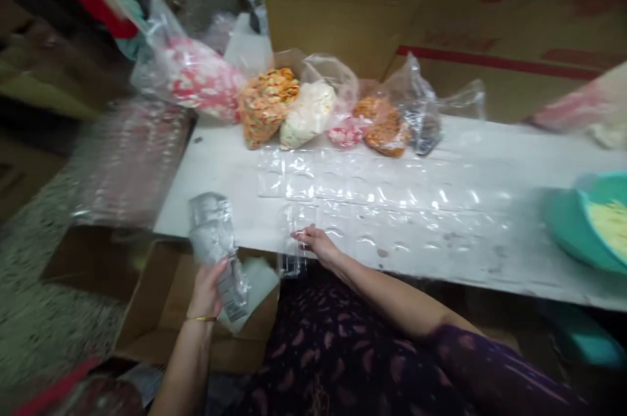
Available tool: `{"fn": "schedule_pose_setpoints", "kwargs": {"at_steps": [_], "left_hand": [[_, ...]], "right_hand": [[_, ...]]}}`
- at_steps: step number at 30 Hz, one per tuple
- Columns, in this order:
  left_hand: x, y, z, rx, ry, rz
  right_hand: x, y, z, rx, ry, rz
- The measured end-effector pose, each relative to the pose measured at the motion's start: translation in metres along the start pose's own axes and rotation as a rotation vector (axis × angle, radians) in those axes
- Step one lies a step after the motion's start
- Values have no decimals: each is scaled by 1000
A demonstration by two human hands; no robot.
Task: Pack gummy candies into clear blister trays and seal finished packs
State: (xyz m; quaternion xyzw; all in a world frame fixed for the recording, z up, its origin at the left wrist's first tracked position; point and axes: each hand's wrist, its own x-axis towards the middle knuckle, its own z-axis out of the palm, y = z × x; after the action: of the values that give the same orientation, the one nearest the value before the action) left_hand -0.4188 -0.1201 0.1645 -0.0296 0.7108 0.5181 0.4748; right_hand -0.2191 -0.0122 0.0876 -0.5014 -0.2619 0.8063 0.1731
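My left hand is closed around a stack of clear plastic trays, held left of the white table's front edge above an open cardboard box. Between the fingers and thumb of my right hand is a single clear plastic tray, partly overhanging the table edge. Beyond and to the right of it, more clear trays lie side by side in two rows on the white table. Motion blur softens the trays' outlines.
Along the table's back stand plastic bags, including pink-and-white pieces, orange pieces and white pieces. A turquoise bowl with pale yellow contents is at right. The open cardboard box sits below left; large cardboard stands behind.
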Motion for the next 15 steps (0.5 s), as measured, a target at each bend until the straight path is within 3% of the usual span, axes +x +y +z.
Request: {"fn": "schedule_pose_setpoints", "kwargs": {"at_steps": [3,7,12,15], "left_hand": [[-5,2,-12,-82,97,51],[-9,-7,-26,-111,173,36],[-2,-12,-49,-115,194,79],[7,-12,-58,-134,238,108]], "right_hand": [[31,5,22,-96,-25,-26],[59,12,49,-357,42,-11],[55,6,33,-610,134,-51],[42,2,28,-1107,142,-283]]}}
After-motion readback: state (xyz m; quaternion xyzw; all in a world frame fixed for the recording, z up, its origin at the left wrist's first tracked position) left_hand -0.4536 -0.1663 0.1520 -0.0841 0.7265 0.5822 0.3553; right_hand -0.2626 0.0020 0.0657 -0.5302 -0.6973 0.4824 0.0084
